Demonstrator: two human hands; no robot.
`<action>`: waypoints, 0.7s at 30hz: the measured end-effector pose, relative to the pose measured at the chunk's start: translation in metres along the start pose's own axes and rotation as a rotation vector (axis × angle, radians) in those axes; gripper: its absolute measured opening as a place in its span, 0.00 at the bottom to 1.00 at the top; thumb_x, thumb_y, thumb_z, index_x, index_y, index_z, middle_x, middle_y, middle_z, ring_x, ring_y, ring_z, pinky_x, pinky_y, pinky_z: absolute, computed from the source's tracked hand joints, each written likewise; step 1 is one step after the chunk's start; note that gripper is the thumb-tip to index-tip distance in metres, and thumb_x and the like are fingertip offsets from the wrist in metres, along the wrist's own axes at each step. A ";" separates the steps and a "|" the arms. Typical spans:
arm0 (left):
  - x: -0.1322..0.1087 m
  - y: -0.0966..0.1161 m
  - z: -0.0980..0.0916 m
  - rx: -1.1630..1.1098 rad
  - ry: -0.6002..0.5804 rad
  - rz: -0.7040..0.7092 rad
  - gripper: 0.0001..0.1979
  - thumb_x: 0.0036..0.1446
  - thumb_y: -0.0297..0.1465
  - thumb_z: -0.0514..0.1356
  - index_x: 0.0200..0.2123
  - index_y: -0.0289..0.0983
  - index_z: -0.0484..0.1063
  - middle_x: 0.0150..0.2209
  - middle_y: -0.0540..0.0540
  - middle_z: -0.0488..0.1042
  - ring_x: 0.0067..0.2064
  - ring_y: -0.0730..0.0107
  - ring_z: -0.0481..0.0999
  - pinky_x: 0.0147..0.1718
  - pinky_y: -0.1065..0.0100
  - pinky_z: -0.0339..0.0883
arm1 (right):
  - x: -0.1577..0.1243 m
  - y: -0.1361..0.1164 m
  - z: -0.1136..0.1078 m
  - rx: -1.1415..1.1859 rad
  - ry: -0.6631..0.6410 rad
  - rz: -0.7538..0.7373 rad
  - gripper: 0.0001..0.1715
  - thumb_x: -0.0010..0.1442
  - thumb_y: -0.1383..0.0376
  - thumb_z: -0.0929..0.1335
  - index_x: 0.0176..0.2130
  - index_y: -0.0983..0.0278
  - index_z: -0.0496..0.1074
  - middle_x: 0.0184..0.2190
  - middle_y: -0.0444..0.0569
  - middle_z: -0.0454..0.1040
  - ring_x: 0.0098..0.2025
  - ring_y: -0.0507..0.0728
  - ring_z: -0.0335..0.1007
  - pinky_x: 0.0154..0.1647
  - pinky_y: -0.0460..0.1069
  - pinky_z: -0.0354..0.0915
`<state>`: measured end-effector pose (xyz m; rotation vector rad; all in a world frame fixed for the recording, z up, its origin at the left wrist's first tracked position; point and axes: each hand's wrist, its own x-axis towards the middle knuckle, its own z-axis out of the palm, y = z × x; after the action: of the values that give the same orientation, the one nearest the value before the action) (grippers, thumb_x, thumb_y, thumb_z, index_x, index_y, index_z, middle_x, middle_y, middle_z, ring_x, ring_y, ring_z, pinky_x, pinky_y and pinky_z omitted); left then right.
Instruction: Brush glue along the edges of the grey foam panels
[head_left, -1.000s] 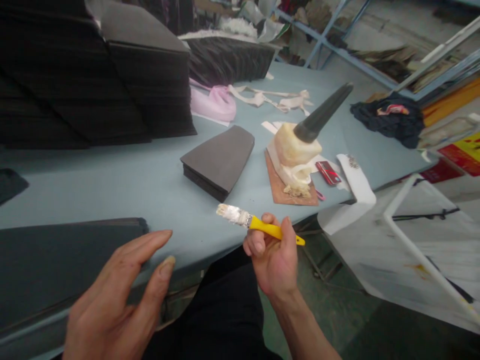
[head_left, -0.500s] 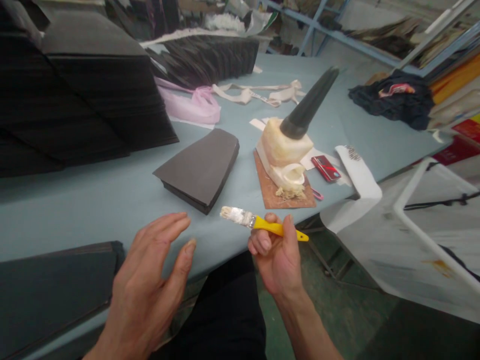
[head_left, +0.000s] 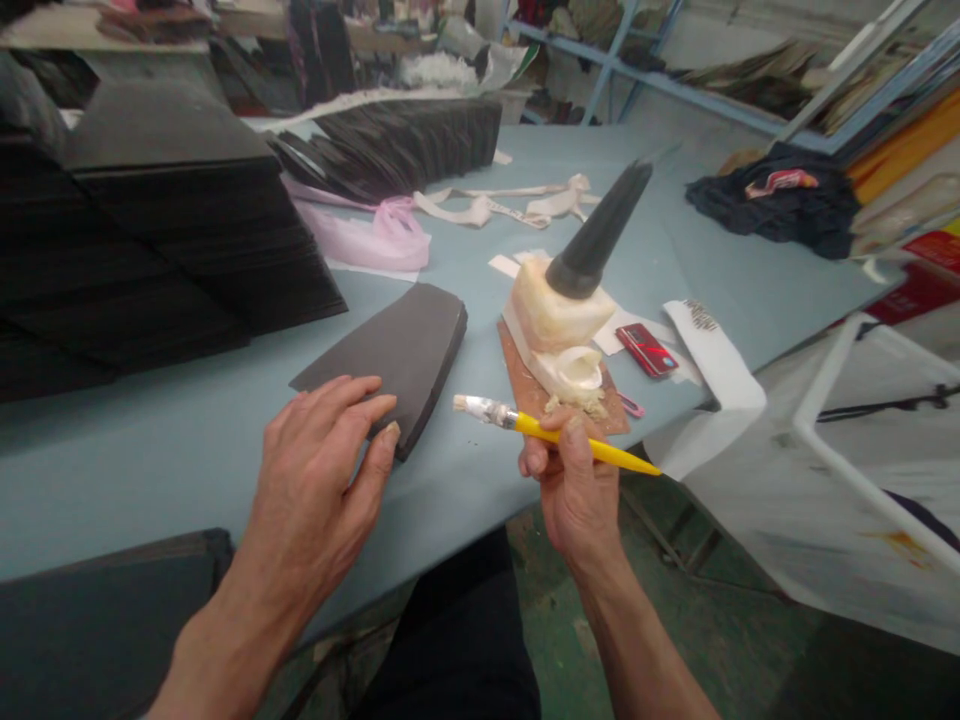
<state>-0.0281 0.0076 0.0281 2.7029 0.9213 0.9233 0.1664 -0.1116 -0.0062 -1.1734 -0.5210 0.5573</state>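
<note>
My left hand (head_left: 322, 470) is at the near edge of a small stack of dark grey tapered sheets (head_left: 397, 345), fingers apart and holding nothing. Whether its fingertips touch the stack is unclear. In my right hand (head_left: 574, 480) is a brush (head_left: 540, 428) with a yellow handle, its whitish bristles pointing left above the table. Behind that hand a cream-coloured glue container (head_left: 559, 315) with a black cone (head_left: 600, 235) on top stands on a brown board (head_left: 517, 365).
Tall dark stacks (head_left: 187, 250) fill the left side of the blue-green table (head_left: 150, 450). Another stack (head_left: 112, 610) lies near left. Pink cloth (head_left: 375, 235), a red box (head_left: 646, 350), dark clothing (head_left: 772, 205) and a white-framed cart (head_left: 862, 480) are also around.
My left hand has moved forward to the grey stack's near edge. My right hand has shifted slightly right and forward, and the brush has turned edge-on. The view has shifted slightly.
</note>
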 end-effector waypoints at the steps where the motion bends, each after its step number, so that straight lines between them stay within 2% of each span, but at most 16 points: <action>1: 0.003 -0.001 0.002 -0.001 -0.012 0.002 0.13 0.75 0.36 0.53 0.54 0.42 0.75 0.59 0.40 0.80 0.63 0.45 0.77 0.62 0.38 0.67 | 0.002 0.000 -0.001 -0.008 -0.015 -0.015 0.25 0.65 0.41 0.73 0.35 0.59 0.74 0.19 0.37 0.67 0.23 0.50 0.63 0.26 0.47 0.61; 7: 0.013 -0.007 0.008 -0.017 -0.038 0.011 0.14 0.74 0.38 0.53 0.52 0.43 0.77 0.57 0.43 0.81 0.59 0.50 0.80 0.58 0.45 0.69 | 0.016 -0.002 -0.006 -0.069 -0.061 -0.092 0.20 0.70 0.50 0.72 0.33 0.61 0.75 0.20 0.38 0.68 0.25 0.50 0.62 0.27 0.47 0.58; 12: 0.017 -0.013 0.008 -0.001 -0.029 0.014 0.15 0.75 0.40 0.53 0.52 0.43 0.77 0.57 0.42 0.82 0.58 0.50 0.80 0.56 0.47 0.70 | 0.027 -0.005 -0.002 -0.073 -0.061 -0.126 0.17 0.69 0.55 0.71 0.32 0.62 0.73 0.20 0.38 0.66 0.24 0.50 0.61 0.26 0.47 0.56; 17: 0.019 -0.019 0.008 0.004 -0.078 -0.006 0.19 0.75 0.43 0.51 0.51 0.41 0.78 0.57 0.41 0.81 0.59 0.49 0.80 0.58 0.46 0.70 | 0.031 -0.003 0.003 0.045 -0.072 -0.066 0.16 0.65 0.56 0.73 0.30 0.60 0.68 0.20 0.38 0.68 0.23 0.49 0.61 0.25 0.45 0.57; 21: 0.019 -0.021 0.010 0.029 -0.110 -0.016 0.22 0.76 0.44 0.49 0.52 0.40 0.79 0.58 0.40 0.81 0.59 0.49 0.80 0.58 0.46 0.71 | 0.033 0.000 0.003 0.073 -0.073 -0.033 0.18 0.65 0.53 0.73 0.31 0.60 0.69 0.19 0.37 0.68 0.22 0.48 0.61 0.25 0.45 0.60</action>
<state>-0.0209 0.0367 0.0230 2.7351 0.9395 0.7548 0.1891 -0.0878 -0.0025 -1.0768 -0.5769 0.5879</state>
